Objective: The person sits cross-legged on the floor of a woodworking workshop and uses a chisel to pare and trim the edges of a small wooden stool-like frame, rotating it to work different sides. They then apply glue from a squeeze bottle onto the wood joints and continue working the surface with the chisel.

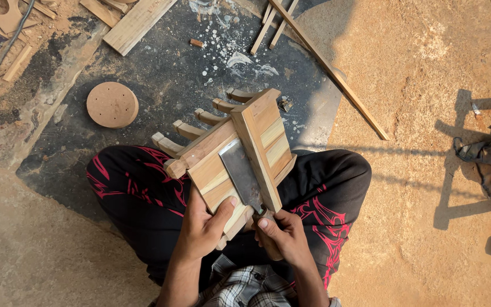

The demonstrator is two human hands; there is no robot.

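Gripping cleaver (pixel 241 173): right hand (pixel 282 236) | left hand (pixel 203 227) clasping wooden rack (pixel 223 162) | sawdust floor (pixel 427 244)

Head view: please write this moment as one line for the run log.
left hand: steadies wooden frame on lap | right hand: grips chisel, blade flat on frame | nearby: round wooden disc on floor

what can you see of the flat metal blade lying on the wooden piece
The blade is a broad, flat, grey piece of dull, worn metal. It lies flat on the slatted wooden frame alongside a raised slat, widening away from the person. The right hand grips its handle end; the left hand steadies the frame, thumb near the blade's edge.
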